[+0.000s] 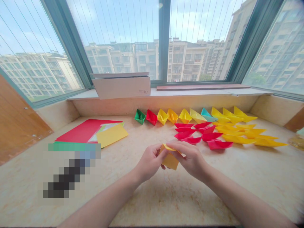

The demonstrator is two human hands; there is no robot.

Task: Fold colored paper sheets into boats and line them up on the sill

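Observation:
Both hands grip one small folded piece of yellow paper (171, 161) above the middle of the sill. My left hand (150, 160) pinches its left side, thumb in front and fingers partly hidden behind. On the other side my right hand (191, 156) holds it with thumb and fingers near the upper edge. The paper is tilted, with a fold showing along its top. Just beyond the hands lie several red paper boats (212, 136), and several yellow paper boats (239, 139) are grouped to their right.
Along the back stands a row with a green boat (140, 117), a red boat (151, 117) and a light blue boat (208, 115). Red paper sheets (80, 131) and a yellow sheet (112, 135) lie left. A white box (123, 87) sits on the ledge. A blurred patch covers something at lower left.

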